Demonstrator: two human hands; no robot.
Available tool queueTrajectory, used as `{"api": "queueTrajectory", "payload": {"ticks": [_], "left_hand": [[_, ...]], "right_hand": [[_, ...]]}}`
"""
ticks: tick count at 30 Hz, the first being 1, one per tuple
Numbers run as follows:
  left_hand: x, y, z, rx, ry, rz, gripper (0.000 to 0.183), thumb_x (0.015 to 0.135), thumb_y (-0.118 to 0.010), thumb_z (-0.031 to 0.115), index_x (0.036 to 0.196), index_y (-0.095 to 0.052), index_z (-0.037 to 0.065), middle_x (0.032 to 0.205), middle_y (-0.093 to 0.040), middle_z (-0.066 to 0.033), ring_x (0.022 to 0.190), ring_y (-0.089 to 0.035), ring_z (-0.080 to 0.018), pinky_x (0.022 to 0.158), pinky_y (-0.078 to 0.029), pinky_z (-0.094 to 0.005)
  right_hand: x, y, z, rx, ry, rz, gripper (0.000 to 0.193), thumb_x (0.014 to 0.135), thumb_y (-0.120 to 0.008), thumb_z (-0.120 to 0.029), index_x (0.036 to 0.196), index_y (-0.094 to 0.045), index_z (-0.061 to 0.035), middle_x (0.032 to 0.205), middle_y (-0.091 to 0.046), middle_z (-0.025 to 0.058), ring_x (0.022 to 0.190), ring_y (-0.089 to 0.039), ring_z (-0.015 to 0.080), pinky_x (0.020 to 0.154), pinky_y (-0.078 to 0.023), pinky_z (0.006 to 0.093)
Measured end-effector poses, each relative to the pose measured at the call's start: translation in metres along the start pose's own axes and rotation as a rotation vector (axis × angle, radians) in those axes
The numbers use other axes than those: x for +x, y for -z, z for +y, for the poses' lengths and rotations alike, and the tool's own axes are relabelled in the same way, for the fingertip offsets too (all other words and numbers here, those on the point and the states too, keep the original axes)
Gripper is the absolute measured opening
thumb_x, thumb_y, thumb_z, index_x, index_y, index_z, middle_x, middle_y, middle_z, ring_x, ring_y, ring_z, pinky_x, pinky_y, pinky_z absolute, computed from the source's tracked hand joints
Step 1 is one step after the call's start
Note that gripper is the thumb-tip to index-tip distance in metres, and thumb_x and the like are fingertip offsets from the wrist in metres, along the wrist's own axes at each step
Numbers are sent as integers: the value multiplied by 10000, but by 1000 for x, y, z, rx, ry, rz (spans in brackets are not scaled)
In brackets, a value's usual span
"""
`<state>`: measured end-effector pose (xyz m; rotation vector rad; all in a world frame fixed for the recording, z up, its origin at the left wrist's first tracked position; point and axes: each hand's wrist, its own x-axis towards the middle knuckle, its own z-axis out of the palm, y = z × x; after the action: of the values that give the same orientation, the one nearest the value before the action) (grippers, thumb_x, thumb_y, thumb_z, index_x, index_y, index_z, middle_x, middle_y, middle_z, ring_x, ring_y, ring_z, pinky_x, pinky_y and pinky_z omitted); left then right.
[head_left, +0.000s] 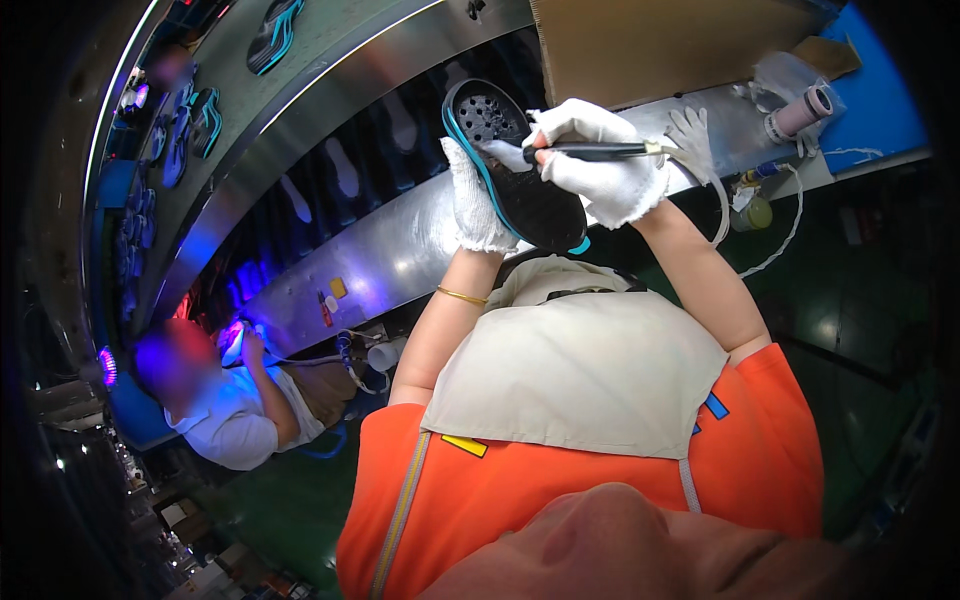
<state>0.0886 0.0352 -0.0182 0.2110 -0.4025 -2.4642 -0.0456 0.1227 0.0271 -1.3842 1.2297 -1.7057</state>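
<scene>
My left hand (476,208), in a white knit glove, holds a black shoe sole (540,208) with a teal edge by its left side. The sole is tilted above the bench with its hollowed face toward me; round holes show at its far end. My right hand (612,180), also gloved, is closed around a brush (595,152) with a black handle. A pale hose runs from the handle's back end. The brush's pale tip lies over the middle of the sole; whether it touches cannot be told.
A metal bench (375,245) runs in front of me, with a conveyor (340,45) carrying shoe soles (275,37) beyond. At right are a cardboard box (670,50), a spare white glove (690,140) and a pink spool (805,110). A co-worker (235,420) sits at left.
</scene>
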Motion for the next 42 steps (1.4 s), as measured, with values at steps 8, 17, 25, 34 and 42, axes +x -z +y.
{"api": "queueTrajectory", "payload": {"ticks": [8, 17, 25, 34, 42], "left_hand": [[13, -3, 4, 217, -113, 181, 847, 844, -298, 748, 1190, -515, 5, 1044, -614, -146, 912, -599, -264, 849, -508, -383], [20, -5, 15, 159, -119, 122, 893, 802, -327, 784, 1133, -541, -17, 1018, -617, -164, 939, -591, -298, 896, -491, -418], [-7, -31, 11, -139, -39, -133, 900, 793, -353, 782, 1275, -490, 36, 1214, -551, -157, 1095, -534, -294, 987, -436, -401], [-1, -25, 11, 116, -149, -27, 825, 838, -329, 739, 1320, -466, 84, 1236, -557, -150, 1066, -560, -326, 960, -453, -447], [6, -16, 22, 49, -107, -111, 892, 821, -355, 735, 1378, -387, 39, 1293, -489, -241, 1168, -491, -403, 1025, -377, -537]], "right_hand": [[-10, -11, 13, -207, 176, -28, 155, 718, -693, 4, 853, -627, -36, 858, -616, 65, 776, -609, 149, 721, -494, 270], [-18, -12, 5, -161, 53, -78, 126, 770, -658, 12, 890, -641, -22, 859, -640, 47, 773, -615, 105, 712, -496, 243], [-7, 3, -1, 81, -129, 109, 87, 791, -656, -24, 876, -638, -24, 881, -635, 43, 784, -606, 87, 723, -500, 238], [-19, -13, 2, 145, -93, 5, 87, 821, -633, -15, 899, -595, -17, 924, -612, 70, 787, -582, 96, 734, -485, 257], [-22, -7, -3, 177, -157, -129, 100, 795, -642, 16, 878, -591, -8, 905, -615, 72, 801, -596, 105, 732, -489, 250]]}}
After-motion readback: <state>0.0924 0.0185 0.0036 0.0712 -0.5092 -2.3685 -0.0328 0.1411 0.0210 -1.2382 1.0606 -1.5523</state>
